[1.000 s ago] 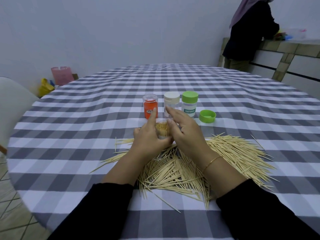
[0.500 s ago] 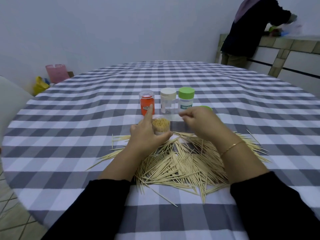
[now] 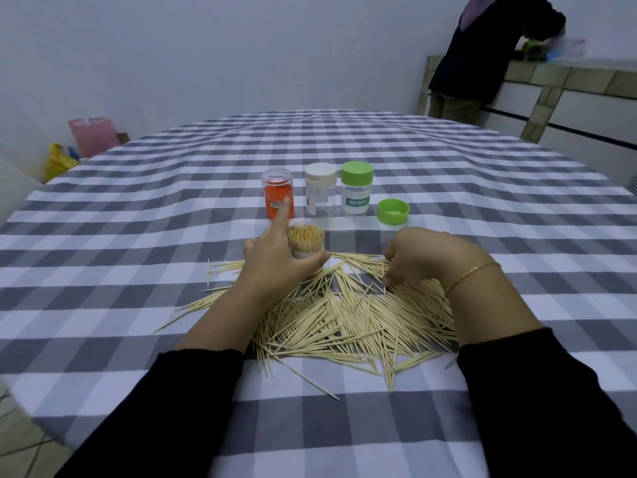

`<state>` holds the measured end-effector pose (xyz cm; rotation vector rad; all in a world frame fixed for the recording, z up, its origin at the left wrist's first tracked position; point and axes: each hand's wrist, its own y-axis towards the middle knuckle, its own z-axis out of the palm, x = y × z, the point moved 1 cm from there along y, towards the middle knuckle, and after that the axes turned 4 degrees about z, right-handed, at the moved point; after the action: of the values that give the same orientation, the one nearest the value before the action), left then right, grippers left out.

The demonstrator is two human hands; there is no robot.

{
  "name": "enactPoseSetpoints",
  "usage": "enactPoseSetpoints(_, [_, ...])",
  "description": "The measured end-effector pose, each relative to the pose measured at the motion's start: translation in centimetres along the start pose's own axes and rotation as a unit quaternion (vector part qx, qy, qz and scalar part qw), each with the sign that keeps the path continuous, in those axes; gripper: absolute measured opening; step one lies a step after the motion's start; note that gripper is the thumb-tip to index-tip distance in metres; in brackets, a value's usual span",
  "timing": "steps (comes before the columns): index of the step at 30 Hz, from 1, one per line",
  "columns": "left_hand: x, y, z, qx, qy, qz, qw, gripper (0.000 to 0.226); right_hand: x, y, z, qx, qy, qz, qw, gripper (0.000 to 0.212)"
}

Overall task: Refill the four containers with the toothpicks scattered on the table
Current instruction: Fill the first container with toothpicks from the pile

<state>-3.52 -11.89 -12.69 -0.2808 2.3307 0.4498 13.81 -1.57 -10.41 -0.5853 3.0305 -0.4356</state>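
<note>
A clear lidless container (image 3: 306,240) packed with upright toothpicks stands at the pile's far edge. My left hand (image 3: 275,260) grips it, thumb round its front and index finger pointing up. My right hand (image 3: 418,258) rests on the scattered toothpicks (image 3: 344,315), fingers curled down into them at the pile's far right. Behind stand three closed containers: an orange one (image 3: 277,196), a white-lidded one (image 3: 320,193) and a green-lidded one (image 3: 356,193) labelled TOOTHPICK. A loose green lid (image 3: 393,211) lies to their right.
The round table wears a grey-and-white checked cloth (image 3: 138,236). A person (image 3: 482,53) stands at a tiled counter (image 3: 568,84) at the back right. Pink (image 3: 93,136) and yellow (image 3: 60,163) bags sit on the floor at the far left.
My right hand has left the top of the open container and dropped to the right onto the toothpick pile. My left hand keeps its hold on the container.
</note>
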Motion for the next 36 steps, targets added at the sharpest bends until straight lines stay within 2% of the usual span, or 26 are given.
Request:
enactPoseSetpoints(3, [0.0, -0.1, 0.0, 0.002, 0.002, 0.000, 1.000, 0.098, 0.2, 0.2, 0.3, -0.023, -0.006, 0.001, 1.000, 0.024])
enactPoseSetpoints(6, [-0.1, -0.1, -0.1, 0.001, 0.003, -0.001, 1.000, 0.099, 0.5, 0.5, 0.4, -0.036, 0.003, 0.012, 0.999, 0.028])
enactPoseSetpoints(12, [-0.2, -0.1, -0.1, 0.001, 0.001, 0.000, 1.000, 0.098, 1.1, 1.0, 0.8, -0.107, 0.057, -0.024, 0.992, 0.020])
enactPoseSetpoints(18, [-0.3, -0.2, -0.2, 0.002, -0.003, 0.002, 1.000, 0.098, 0.9, -0.2, 0.2, -0.064, 0.121, -0.050, 0.989, 0.036])
enactPoseSetpoints(22, [-0.3, -0.2, -0.2, 0.004, 0.003, 0.001, 1.000, 0.098, 0.8, -0.3, 0.0, -0.084, 0.138, -0.042, 0.986, 0.031])
enactPoseSetpoints(31, [0.0, 0.0, -0.1, -0.001, 0.017, 0.001, 1.000, 0.099, 0.9, -0.4, 0.1, -0.079, 0.099, -0.046, 0.991, 0.029])
enactPoseSetpoints(34, [0.0, 0.0, 0.0, -0.004, 0.017, 0.004, 1.000, 0.098, 1.3, -0.3, 0.5, -0.043, 0.025, -0.046, 0.998, 0.036])
enactPoseSetpoints(36, [0.1, 0.1, 0.0, -0.006, 0.019, 0.007, 1.000, 0.098, 1.8, -0.2, 0.7, -0.047, -0.021, -0.040, 0.998, 0.038])
